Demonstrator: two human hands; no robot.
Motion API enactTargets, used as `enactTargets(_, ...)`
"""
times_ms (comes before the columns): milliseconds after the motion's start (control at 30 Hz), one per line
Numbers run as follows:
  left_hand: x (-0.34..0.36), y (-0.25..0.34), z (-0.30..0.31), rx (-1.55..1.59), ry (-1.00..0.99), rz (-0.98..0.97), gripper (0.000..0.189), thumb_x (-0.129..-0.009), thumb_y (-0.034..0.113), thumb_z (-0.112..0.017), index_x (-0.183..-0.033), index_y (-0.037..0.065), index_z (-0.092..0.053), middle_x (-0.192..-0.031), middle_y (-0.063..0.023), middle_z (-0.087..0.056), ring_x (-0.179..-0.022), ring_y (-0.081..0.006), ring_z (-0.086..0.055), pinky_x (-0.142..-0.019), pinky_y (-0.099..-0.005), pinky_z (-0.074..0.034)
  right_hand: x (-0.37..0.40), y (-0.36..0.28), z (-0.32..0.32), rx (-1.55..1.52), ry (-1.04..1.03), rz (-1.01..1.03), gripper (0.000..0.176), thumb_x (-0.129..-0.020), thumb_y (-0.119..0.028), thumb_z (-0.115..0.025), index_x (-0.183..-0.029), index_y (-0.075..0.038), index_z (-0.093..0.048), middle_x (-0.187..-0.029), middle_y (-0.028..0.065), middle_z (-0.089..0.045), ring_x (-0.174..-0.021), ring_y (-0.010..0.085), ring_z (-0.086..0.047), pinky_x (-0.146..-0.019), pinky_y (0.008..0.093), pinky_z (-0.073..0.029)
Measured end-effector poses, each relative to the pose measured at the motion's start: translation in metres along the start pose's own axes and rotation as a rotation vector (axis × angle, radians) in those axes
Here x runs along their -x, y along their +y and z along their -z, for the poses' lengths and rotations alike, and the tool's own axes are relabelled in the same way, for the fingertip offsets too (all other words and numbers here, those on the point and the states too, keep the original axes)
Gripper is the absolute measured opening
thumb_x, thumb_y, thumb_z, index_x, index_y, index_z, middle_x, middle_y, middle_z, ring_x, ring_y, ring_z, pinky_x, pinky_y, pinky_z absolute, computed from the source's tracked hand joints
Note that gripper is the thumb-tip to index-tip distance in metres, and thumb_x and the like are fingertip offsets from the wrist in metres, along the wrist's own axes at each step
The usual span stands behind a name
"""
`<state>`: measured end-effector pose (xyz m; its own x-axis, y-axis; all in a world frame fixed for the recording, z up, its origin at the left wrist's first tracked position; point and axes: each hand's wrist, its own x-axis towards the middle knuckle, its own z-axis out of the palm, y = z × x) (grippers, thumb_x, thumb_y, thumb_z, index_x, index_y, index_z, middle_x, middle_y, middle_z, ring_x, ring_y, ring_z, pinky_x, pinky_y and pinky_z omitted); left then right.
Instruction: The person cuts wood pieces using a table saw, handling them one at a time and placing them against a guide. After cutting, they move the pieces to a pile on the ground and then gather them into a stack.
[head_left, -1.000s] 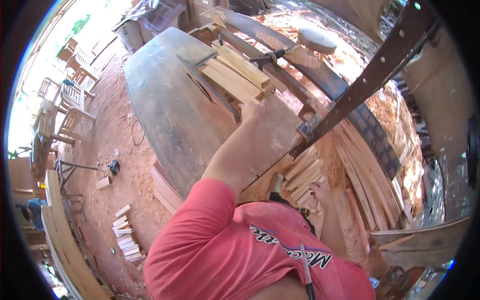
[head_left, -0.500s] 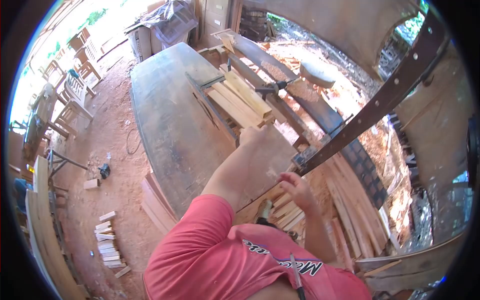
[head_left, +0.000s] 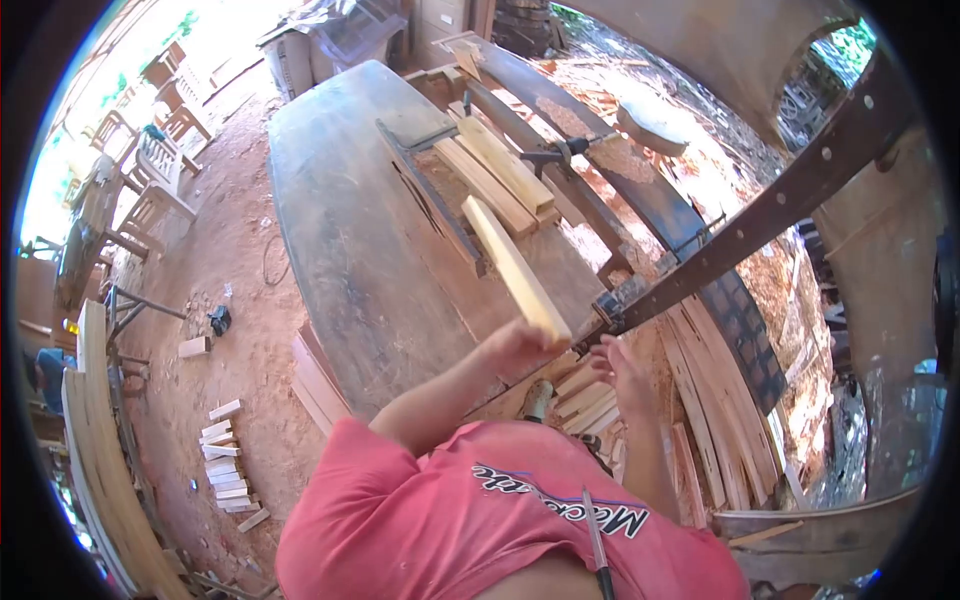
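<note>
My left hand (head_left: 522,345) is closed around the near end of a pale wooden strip (head_left: 510,265), which slants up and away over the table. Beyond it, a few similar wooden pieces (head_left: 495,180) lie on the saw table (head_left: 350,220) alongside a dark fence (head_left: 430,200). My right hand (head_left: 620,368) is just right of the strip's near end, apart from it, with fingers spread and nothing in them. Close by that hand is the lower end of a dark metal bar (head_left: 740,230) with holes, which rises to the upper right.
Several short offcuts (head_left: 228,465) lie on the dirt floor at left, near a small block (head_left: 194,346). Long boards (head_left: 715,400) lie at right, and more boards (head_left: 100,440) stand at far left. Wooden chairs (head_left: 155,205) are in the left background.
My left hand has come back from the stack toward my body, bringing one wooden strip with it. My right hand has shifted slightly right and its fingers have lifted.
</note>
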<state>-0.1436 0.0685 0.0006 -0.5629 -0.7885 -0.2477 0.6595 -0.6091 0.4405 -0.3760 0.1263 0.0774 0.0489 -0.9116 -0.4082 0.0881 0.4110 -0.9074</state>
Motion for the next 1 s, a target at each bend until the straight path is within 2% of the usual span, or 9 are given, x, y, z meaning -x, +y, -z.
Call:
enactTargets(167, 0.052, -0.037, -0.023, -0.04, -0.293, 0.372, 0.053, -0.074, -0.005, -0.065, -0.127, 0.0, -0.056, -0.125, -0.01, -0.062, -0.121, -0.0249, -0.055, -0.103, -0.0442, -0.043, -0.013, -0.003, -0.043, 0.422, -0.29, 0.024, 0.077, -0.084, -0.039, -0.073, -0.137, 0.007, -0.04, -0.119, 0.0179, -0.061, -0.107, 0.025, -0.062, -0.087, 0.0375, -0.05)
enactTargets(300, 0.048, -0.006, 0.004, -0.627, -0.312, 0.43, 0.039, -0.085, 0.007, -0.069, -0.123, 0.003, -0.063, -0.107, -0.0073, -0.069, -0.099, -0.0189, -0.064, -0.094, -0.0371, -0.048, -0.006, -0.001, -0.064, 0.752, -0.268, 0.194, 0.08, -0.074, -0.024, -0.077, -0.137, 0.008, -0.04, -0.118, 0.0209, -0.06, -0.109, 0.0274, -0.06, -0.093, 0.0366, -0.047)
enactTargets(367, 0.076, 0.039, -0.031, -1.585, -0.266, 0.352, 0.032, -0.091, 0.013, -0.066, -0.12, 0.0, -0.064, -0.099, -0.006, -0.069, -0.09, -0.0168, -0.065, -0.088, -0.033, -0.049, -0.006, 0.022, -0.061, 0.612, -0.228, 0.344, 0.073, -0.075, -0.01, -0.072, -0.139, 0.005, -0.04, -0.119, 0.0158, -0.06, -0.106, 0.0209, -0.059, -0.091, 0.0338, -0.047)
enactTargets(567, 0.101, 0.037, 0.019, -0.727, 0.789, -0.488, 0.04, -0.1, 0.023, -0.054, -0.126, -0.007, -0.059, -0.115, -0.01, -0.066, -0.109, -0.0166, -0.06, -0.097, -0.0306, -0.045, 0.005, 0.024, -0.08, 0.051, -0.415, -0.092, 0.067, -0.08, -0.01, -0.071, -0.139, 0.002, -0.043, -0.12, 0.0121, -0.059, -0.108, 0.0201, -0.059, -0.094, 0.0335, -0.047)
enactTargets(667, 0.078, 0.031, 0.055, -0.675, 0.763, -0.902, 0.04, -0.098, 0.023, -0.052, -0.125, -0.006, -0.058, -0.121, -0.0122, -0.065, -0.099, -0.0209, -0.064, -0.09, -0.0357, -0.048, -0.001, 0.03, -0.103, 0.242, -0.445, -0.075, 0.067, -0.078, -0.013, -0.074, -0.137, 0.003, -0.045, -0.12, 0.012, -0.06, -0.102, 0.0194, -0.061, -0.089, 0.0322, -0.05)
enactTargets(700, 0.089, 0.043, 0.039, -0.689, 0.749, -0.695, 0.034, -0.1, 0.017, -0.046, -0.114, -0.011, -0.061, -0.141, -0.0167, -0.052, -0.126, -0.018, -0.049, -0.103, -0.0311, -0.04, -0.003, 0.032, -0.109, 0.511, -0.426, 0.072, 0.067, -0.077, -0.015, -0.076, -0.135, 0.003, -0.047, -0.119, 0.0126, -0.061, -0.099, 0.0192, -0.062, -0.086, 0.0319, -0.051)
enactTargets(867, 0.071, 0.059, 0.049, -1.144, 0.82, -0.718, 0.037, -0.099, 0.018, -0.049, -0.091, -0.016, -0.06, -0.157, -0.0264, -0.02, -0.136, -0.0276, -0.044, -0.106, -0.0323, -0.037, -0.028, -0.006, -0.131, 0.608, -0.468, -0.09, 0.065, -0.077, -0.022, -0.077, -0.129, 0.006, -0.052, -0.116, 0.0178, -0.062, -0.104, 0.0232, -0.062, -0.086, 0.0352, -0.05)
enactTargets(933, 0.067, 0.068, 0.042, -1.007, 0.7, -0.552, 0.039, -0.099, 0.019, -0.051, -0.082, -0.016, -0.056, -0.158, -0.026, -0.018, -0.139, -0.0298, -0.04, -0.107, -0.032, -0.036, -0.03, -0.002, -0.131, 1.104, -0.259, 0.376, 0.075, -0.077, -0.027, -0.077, -0.137, 0.005, -0.045, -0.129, 0.0283, -0.055, -0.114, 0.0341, -0.059, -0.096, 0.0447, -0.046)
enactTargets(1000, 0.055, 0.061, 0.056, -0.989, 0.675, -0.575, 0.041, -0.099, 0.021, -0.051, -0.079, -0.015, -0.056, -0.158, -0.0264, -0.017, -0.141, -0.0336, -0.037, -0.108, -0.031, -0.035, -0.021, -0.002, -0.13, 1.25, -0.304, 0.35, 0.079, -0.079, -0.027, -0.075, -0.142, 0.002, -0.038, -0.122, 0.0288, -0.056, -0.111, 0.038, -0.058, -0.094, 0.0472, -0.046)
